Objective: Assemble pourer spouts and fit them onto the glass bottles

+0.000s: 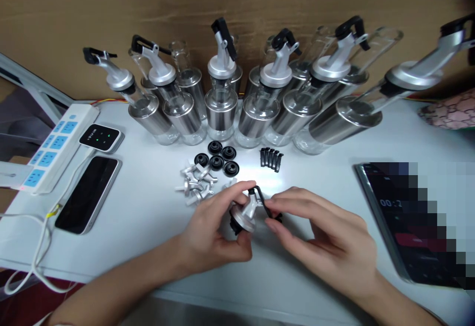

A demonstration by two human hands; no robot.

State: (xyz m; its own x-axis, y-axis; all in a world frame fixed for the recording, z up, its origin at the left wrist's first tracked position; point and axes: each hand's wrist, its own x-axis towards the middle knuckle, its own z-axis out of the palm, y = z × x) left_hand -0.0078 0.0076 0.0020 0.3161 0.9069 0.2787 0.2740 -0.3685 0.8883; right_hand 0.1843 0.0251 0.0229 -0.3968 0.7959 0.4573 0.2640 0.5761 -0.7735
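On the desk [148,217] a row of bottles [221,108] stands at the back, against the wall. Before the row lie the seals [217,160], with the clips [271,159] to their right and the spouts [195,183] to their left. Nearer to the person, the left hand [215,234] and the right hand [326,237] meet at a pourer [248,214]. A power strip [55,145] lies at the far left, a phone [89,192] just beside it. At the right edge lies probably a tablet [419,222].

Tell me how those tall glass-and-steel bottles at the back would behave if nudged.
The bottles look tall and narrow with spout caps on top, so probably apt to tip. Clear glass suggests they are fragile. They stand tightly packed, so one falling would likely knock its neighbours on the table.
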